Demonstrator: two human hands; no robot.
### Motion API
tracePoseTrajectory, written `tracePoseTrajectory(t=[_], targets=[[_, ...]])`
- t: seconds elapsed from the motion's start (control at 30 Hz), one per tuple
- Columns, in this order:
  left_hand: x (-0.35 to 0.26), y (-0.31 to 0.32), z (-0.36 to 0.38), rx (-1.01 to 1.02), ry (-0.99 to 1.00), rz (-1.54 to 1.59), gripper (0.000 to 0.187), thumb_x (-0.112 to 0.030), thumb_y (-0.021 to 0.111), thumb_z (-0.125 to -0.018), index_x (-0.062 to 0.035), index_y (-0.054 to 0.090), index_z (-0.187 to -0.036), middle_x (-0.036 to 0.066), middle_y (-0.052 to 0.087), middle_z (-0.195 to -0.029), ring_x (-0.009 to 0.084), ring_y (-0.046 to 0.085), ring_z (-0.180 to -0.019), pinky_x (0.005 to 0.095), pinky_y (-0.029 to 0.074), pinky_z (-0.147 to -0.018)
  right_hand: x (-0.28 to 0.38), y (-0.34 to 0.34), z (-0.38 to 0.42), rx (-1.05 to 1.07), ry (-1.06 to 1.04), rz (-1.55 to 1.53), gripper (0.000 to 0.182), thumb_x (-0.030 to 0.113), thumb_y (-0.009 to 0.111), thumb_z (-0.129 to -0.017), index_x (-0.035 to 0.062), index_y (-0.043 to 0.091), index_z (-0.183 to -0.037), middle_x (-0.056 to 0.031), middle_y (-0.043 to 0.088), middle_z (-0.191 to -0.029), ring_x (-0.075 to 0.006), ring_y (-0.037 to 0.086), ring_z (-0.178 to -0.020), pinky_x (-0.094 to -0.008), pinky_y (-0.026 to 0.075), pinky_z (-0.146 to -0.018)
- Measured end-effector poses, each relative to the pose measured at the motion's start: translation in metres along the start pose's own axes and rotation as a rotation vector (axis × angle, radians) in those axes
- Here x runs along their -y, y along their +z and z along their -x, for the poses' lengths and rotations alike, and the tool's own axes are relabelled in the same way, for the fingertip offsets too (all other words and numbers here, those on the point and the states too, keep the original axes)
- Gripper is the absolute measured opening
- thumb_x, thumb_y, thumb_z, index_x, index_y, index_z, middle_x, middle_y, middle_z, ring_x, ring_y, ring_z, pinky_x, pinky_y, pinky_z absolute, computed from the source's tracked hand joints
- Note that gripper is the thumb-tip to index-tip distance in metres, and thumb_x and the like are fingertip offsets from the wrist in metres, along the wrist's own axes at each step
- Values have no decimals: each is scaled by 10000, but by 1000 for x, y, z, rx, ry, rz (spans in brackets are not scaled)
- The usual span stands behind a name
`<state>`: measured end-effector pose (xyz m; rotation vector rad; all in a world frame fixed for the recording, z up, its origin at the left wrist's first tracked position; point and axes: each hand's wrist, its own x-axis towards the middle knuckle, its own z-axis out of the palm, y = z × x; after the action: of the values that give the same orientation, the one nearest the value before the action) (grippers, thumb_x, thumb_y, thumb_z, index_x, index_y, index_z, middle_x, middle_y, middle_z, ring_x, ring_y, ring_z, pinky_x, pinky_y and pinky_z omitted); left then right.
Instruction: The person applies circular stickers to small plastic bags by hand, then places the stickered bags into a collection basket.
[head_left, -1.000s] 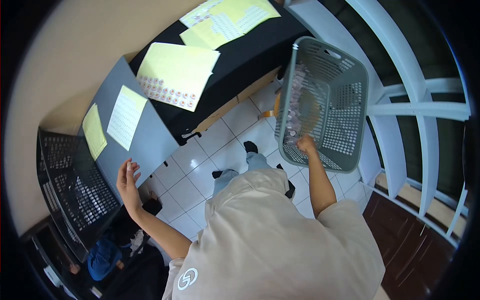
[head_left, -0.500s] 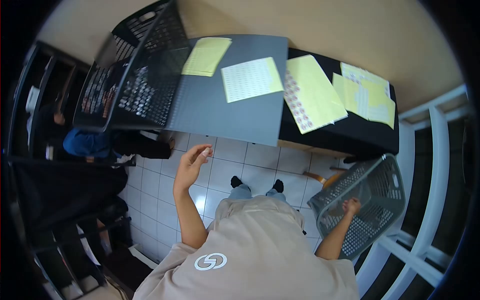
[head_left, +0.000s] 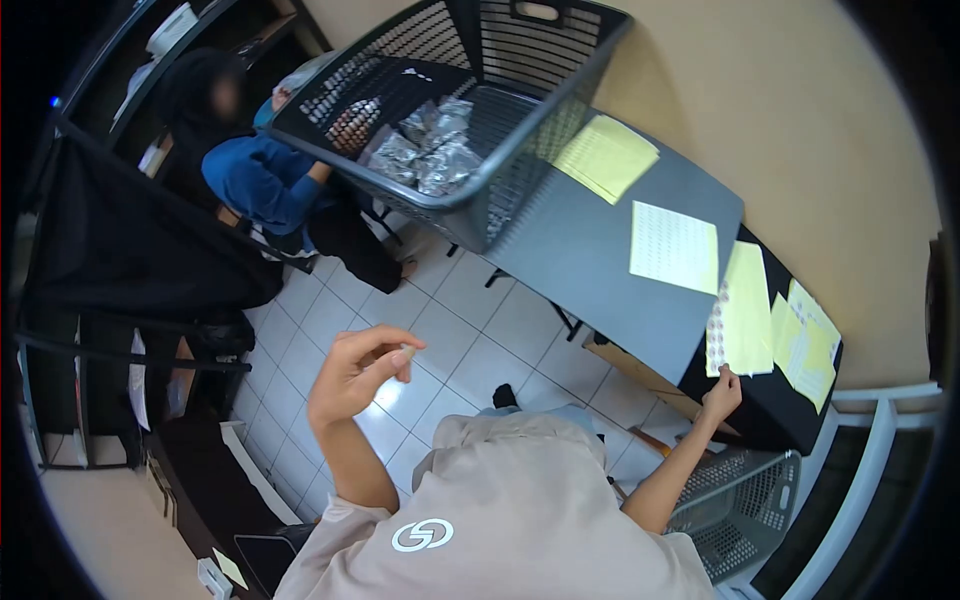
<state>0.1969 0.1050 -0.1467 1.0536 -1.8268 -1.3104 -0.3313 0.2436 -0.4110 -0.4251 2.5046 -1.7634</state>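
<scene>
My left hand (head_left: 362,372) hovers above the tiled floor, thumb and fingertips pressed together; a small pale spot shows at the pinch, too small to name. At the right, the fingers of my right hand (head_left: 722,395) close on the near edge of a yellow sticker sheet (head_left: 748,315), which has a strip of round reddish stickers along its left side. This sheet lies on the black-topped table (head_left: 708,383). To its left, a white sheet with rows of small marks (head_left: 675,246) lies on the grey tabletop (head_left: 570,240).
A large dark basket (head_left: 470,200) with silvery plastic packets (head_left: 430,150) stands at the grey table's left end. Beyond it sits a person in a blue top (head_left: 250,180). More yellow sheets (head_left: 607,158) lie farther back. A second basket (head_left: 740,510) stands low at my right.
My view has turned left, bringing the packets and the seated person into sight. My right hand has gone from over the low basket up to the sticker sheet's edge. My left hand stays pinched.
</scene>
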Motion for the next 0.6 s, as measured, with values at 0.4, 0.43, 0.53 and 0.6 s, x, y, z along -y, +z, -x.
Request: tracePoseTrajectory(t=[0.4, 0.43, 0.53, 0.6], targets=[[-103, -108, -123, 13, 496, -419, 224, -161, 579, -885, 41, 650, -817, 62, 574, -637, 107, 551, -502, 217, 398, -474, 15, 84, -6, 72, 11, 505, 397, 331, 615, -886, -18, 593, -1072, -246, 644, -1024, -382, 613, -958, -441, 463, -859], [-105, -111, -152, 67, 482, -485, 190, -126, 569, -904, 35, 650, -843, 52, 575, -672, 84, 547, -525, 203, 394, -480, 18, 90, -5, 121, 78, 451, 464, 381, 566, -914, -46, 586, -1095, -276, 627, -1074, -432, 585, -1010, -467, 438, -904], [-95, -110, -250, 261, 471, -698, 193, -147, 596, -919, 34, 648, -878, 41, 551, -650, 74, 489, -553, 218, 400, -517, 13, 104, -3, 93, 16, 569, 529, 424, 493, -940, -77, 582, -1086, -315, 603, -1084, -466, 559, -1027, -460, 431, -908], [-77, -107, -313, 403, 398, -955, 200, -150, 599, -899, 44, 643, -875, 110, 586, -651, 202, 520, -563, 301, 430, -561, 7, 106, -1, 82, -12, 628, 567, 446, 456, -953, -92, 581, -1081, -334, 591, -1089, -483, 546, -1036, -456, 427, -910]])
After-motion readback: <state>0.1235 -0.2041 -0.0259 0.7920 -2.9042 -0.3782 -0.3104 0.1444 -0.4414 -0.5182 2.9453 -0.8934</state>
